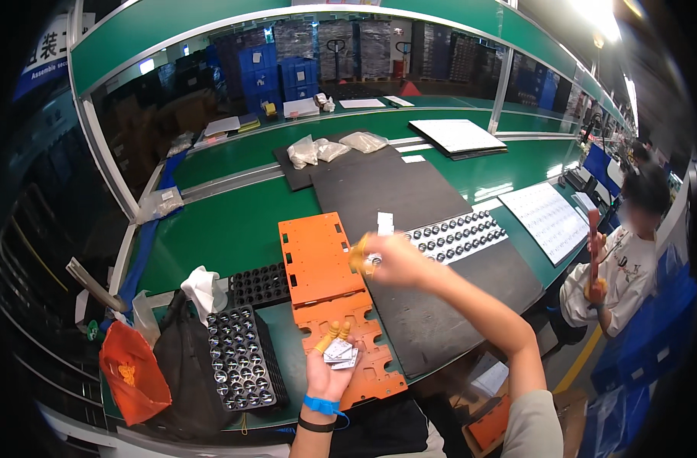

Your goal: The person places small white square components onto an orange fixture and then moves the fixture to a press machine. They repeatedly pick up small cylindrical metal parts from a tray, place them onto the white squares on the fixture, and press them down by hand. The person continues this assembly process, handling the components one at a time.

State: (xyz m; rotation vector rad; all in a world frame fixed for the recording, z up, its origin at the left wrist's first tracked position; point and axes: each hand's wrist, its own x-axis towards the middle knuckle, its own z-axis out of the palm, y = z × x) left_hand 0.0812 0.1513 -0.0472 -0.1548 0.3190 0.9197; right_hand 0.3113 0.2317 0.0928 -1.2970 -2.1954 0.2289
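Observation:
My left hand (329, 374) is palm up above the lower orange plate, holding a small stack of white square pieces (339, 353) with dark marks. Yellow finger cots cover some of its fingertips, and a blue wrist strap (323, 405) circles the wrist. My right hand (390, 259) reaches across to the right edge of the upper orange plate (318, 256), beside the black mat; it is blurred, so its grip does not show. A white piece (385, 223) lies just beyond it. Right of that hand, rows of dark round parts (459, 235) sit on white pieces.
Left of the plates stands a black tray (242, 359) of shiny round parts, with another black tray (258, 284) behind it. An orange bag (135, 374) holds yellow bits. Clear bags (333, 149) lie at the back. A co-worker (619, 252) stands at the right.

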